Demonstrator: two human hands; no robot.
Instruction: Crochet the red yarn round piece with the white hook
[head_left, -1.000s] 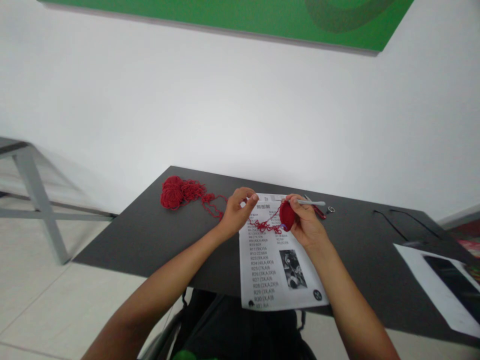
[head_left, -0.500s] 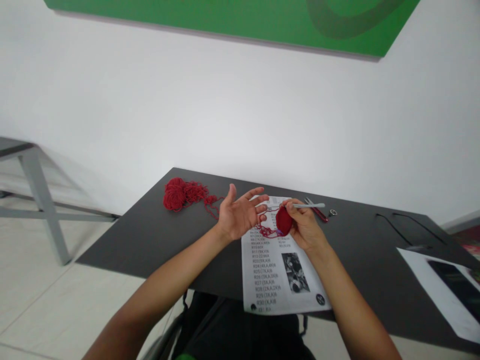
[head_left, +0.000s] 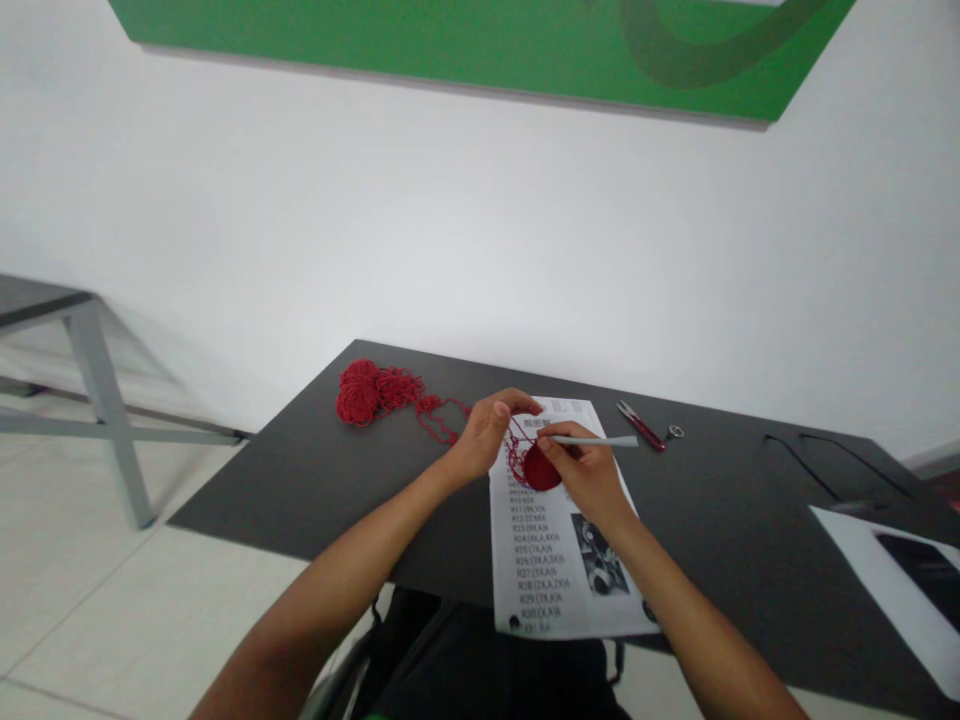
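Note:
In my right hand [head_left: 589,475] is a crochet hook [head_left: 600,441] with a pale grey handle that points right. The fingers of that hand also press on a small round red crochet piece [head_left: 541,468], whose right side they hide. My left hand [head_left: 484,435] is just left of the piece, its fingers curved, with a strand of red yarn [head_left: 523,430] running from them to the hook. Loose loops of yarn hang between the hands. A tangled strand leads left past my left hand to a ball of red yarn [head_left: 358,392] on the table.
A printed sheet [head_left: 536,570] lies on the dark table [head_left: 712,530] beneath my hands. To the right are red-handled thread snips [head_left: 643,427] with a ring, eyeglasses [head_left: 832,480], and a dark phone [head_left: 926,570] on white paper. Behind is a white wall.
My left hand opened with its palm up, then curled with the yarn strand over its fingers. My right hand moved left with the hook and crochet piece, closer to my left hand.

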